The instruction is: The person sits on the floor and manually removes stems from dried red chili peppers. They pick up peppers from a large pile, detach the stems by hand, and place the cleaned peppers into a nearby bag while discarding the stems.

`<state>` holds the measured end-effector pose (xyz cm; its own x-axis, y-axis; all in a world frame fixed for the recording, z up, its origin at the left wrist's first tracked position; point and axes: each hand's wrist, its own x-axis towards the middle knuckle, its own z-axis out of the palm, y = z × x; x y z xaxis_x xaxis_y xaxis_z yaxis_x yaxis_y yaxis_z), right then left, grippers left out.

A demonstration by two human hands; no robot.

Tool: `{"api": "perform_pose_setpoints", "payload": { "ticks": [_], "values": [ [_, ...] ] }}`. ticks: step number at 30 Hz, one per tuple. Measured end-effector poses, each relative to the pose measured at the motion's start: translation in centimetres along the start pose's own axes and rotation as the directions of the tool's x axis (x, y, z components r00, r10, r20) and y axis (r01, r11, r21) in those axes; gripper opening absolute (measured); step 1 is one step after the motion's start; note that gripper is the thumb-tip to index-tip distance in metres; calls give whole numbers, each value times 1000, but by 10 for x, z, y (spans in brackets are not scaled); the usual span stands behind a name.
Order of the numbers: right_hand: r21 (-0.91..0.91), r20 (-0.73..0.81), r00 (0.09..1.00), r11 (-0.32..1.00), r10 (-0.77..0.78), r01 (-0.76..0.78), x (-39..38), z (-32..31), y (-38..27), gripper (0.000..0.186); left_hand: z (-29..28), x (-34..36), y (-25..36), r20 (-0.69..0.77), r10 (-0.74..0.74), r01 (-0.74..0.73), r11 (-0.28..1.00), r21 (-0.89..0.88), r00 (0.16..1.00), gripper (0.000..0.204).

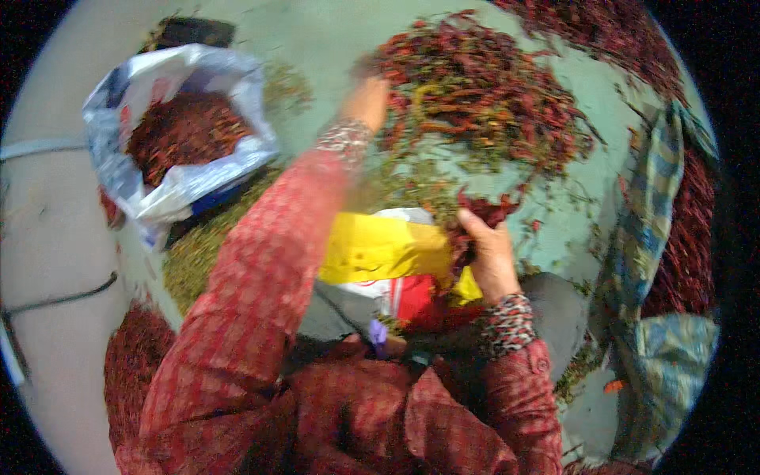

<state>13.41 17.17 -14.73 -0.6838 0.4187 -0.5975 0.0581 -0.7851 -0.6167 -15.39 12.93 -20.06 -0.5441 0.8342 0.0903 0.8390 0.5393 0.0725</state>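
Note:
Dried red chillies (483, 87), mixed with orange and green stems, form a loose pile at the far middle. My left hand (369, 101) reaches to the pile's left edge; its fingers are smeared by motion, so their grip does not show. Closer to me, my right hand (495, 257) is closed around a bunch of dark red dried chillies (483, 215), with the thumb on top. Below that bunch, a yellow, red and white bag (384, 249) lies across my lap, partly hidden by my left sleeve.
A white and blue sack (265, 154) of red chilli pieces stands at the left. Green stem scraps (198, 273) lie beside it. More red chillies (606, 36) spread at the far right, near a blue-green checked cloth (653, 229). A dark red heap (136, 372) sits at the near left.

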Motion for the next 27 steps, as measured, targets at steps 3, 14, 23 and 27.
{"api": "perform_pose_setpoints", "payload": {
  "ticks": [3, 14, 23, 27],
  "values": [
    [2, -40, 995, 996, 89, -89, 2, -17, -2, 23, -22, -15, 22, 242, -35, 66, 990, -122, 970, 19],
    [-2, 75, 992, 995, -104, 104, 3, -6, 8, 19, -54, -64, -8, 75, -190, 205, 899, -386, 979, 22],
    [-265, 113, 991, 963, 73, -40, -7, 2, 6, 26, -65, -136, 83, -61, 266, -251, 775, -579, 962, 25],
    [-272, 50, 997, 960, -51, 63, -13, 3, 9, 22, -59, -161, 117, 88, 189, -91, 768, -634, 978, 22]
  ]
}}
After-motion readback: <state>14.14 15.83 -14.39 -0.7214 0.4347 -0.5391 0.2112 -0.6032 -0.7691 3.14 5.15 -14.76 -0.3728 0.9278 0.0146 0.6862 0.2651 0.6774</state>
